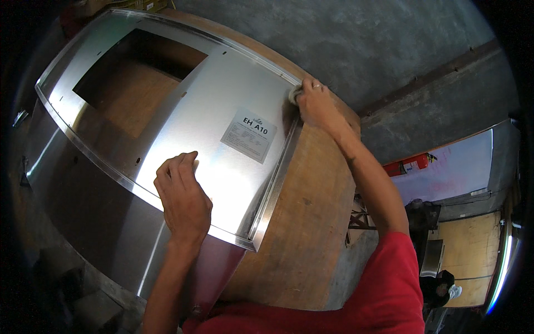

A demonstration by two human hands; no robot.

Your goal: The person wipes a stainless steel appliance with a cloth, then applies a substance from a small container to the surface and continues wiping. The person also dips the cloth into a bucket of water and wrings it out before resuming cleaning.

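Note:
A large shiny metal cabinet (pixel 194 125) lies on a wooden table, its brushed top panel framed by a raised metal rim. A grey printed label (pixel 249 135) is stuck on the panel, and a rectangular opening (pixel 139 83) shows brown inside. At the far right corner of the rim, my right hand (pixel 318 103) is closed around a pale, wadded cloth (pixel 294 94) pressed against the metal. My left hand (pixel 183 195) is over the near part of the panel, left of the label. Its fingers are loosely bent with nothing visible in them; whether it touches the metal I cannot tell.
The wooden tabletop (pixel 303 222) extends right of the cabinet. A grey wall (pixel 345 44) stands behind. Farther right are a red fire extinguisher (pixel 410 165), a whiteboard (pixel 461 167) and another person (pixel 439 286) in dark clothing.

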